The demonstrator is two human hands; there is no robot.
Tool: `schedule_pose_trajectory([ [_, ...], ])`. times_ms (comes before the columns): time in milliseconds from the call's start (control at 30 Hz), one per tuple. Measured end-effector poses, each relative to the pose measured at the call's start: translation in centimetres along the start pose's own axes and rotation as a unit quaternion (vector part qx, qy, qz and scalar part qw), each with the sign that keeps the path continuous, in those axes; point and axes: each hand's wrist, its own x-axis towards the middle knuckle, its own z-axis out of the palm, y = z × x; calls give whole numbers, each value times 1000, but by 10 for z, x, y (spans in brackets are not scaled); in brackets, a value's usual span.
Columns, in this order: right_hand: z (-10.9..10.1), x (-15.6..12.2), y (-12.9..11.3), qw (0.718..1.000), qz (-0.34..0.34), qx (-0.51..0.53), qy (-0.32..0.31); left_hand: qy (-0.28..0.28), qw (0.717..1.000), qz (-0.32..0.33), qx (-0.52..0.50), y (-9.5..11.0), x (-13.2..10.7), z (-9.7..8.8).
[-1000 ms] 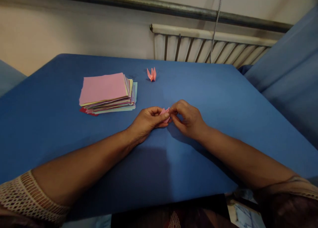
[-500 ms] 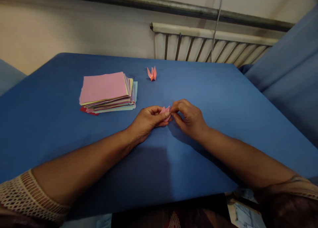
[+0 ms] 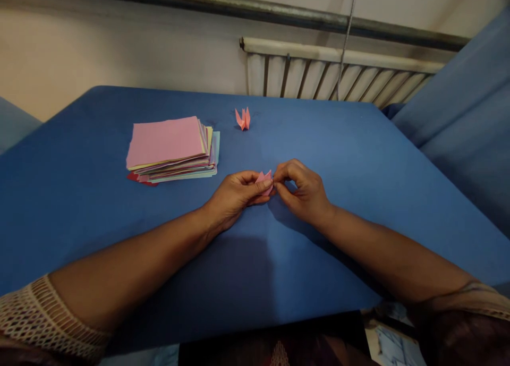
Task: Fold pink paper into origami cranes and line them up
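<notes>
Both hands meet near the middle of a blue table point(image 3: 358, 159). My left hand point(image 3: 235, 196) pinches a small folded pink paper piece point(image 3: 265, 178) between thumb and fingers. From the other side my right hand point(image 3: 305, 190) pinches the same piece with curled fingers. Most of the pink piece is hidden by the fingertips; only its pointed top shows.
A stack of coloured paper sheets point(image 3: 171, 148), pink on top, lies to the left behind my hands. A small folded orange-pink paper figure point(image 3: 243, 118) stands farther back. A radiator point(image 3: 338, 74) runs along the wall beyond the table. Blue fabric point(image 3: 470, 105) rises at the right.
The fingers shift slightly on the pink piece; both hands stay in place on the table.
</notes>
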Motion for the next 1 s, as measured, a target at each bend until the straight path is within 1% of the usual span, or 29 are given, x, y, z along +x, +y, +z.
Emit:
schedule_pose_trajectory([
  [100,-2,0,0,1000,-15,-21,-5,-4,1000,-1,-2,0,0,0],
  [233,-4,-1,1,998,-17,-47,-23,4,1000,3,-20,1,0,0],
  [400,-1,-3,0,999,-9,-37,-13,15,1000,3,-27,4,0,2],
  [600,0,-2,-2,1000,8,-26,-9,22,999,23,-2,6,-1,3],
  [833,0,-1,-4,1000,-8,-28,-1,19,999,39,-8,2,1,0],
  [900,1,0,-4,1000,0,-22,0,21,999,41,-8,2,1,0],
  [1000,3,1,-4,999,32,-6,-11,26,999,43,1,3,0,1],
])
